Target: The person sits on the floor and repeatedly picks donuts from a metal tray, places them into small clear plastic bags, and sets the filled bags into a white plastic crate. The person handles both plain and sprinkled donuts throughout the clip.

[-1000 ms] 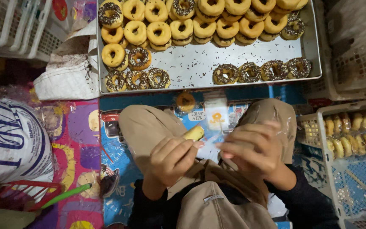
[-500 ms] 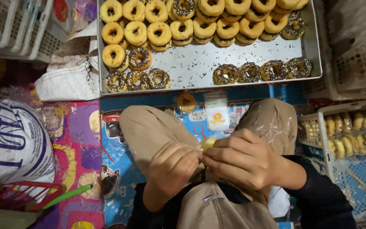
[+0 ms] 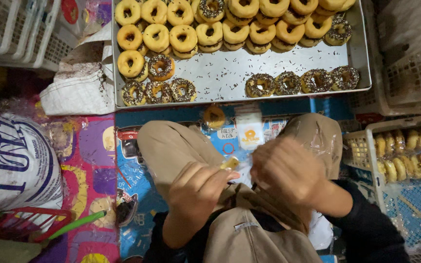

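The left hand [image 3: 198, 187] hovers over the person's lap with its fingers curled, and its fingertips pinch a small yellow piece [image 3: 230, 163], likely a doughnut, that shows only in part just past them. The right hand [image 3: 288, 170] is beside it to the right, blurred, fingers bent over; a clear plastic wrapper [image 3: 250, 127] with a small label rises just beyond it, but whether this hand grips the wrapper cannot be told. Both hands are close together, between the person's knees in tan trousers [image 3: 171, 146]. Farther away lies a large metal tray [image 3: 230, 78], scattered with chocolate sprinkles: plain glazed doughnuts [image 3: 183, 37] fill its far part in rows, and sprinkle-covered doughnuts [image 3: 261, 84] lie along its near edge in two groups, left and right. One wrapped doughnut [image 3: 214, 117] lies on the colourful mat [image 3: 88, 160] just on the near side of the tray. At the right stands a white plastic crate [image 3: 366, 160] holding packed doughnuts; at the left lies a white printed sack [image 3: 10, 160], with a red basket [image 3: 23, 226] near it.
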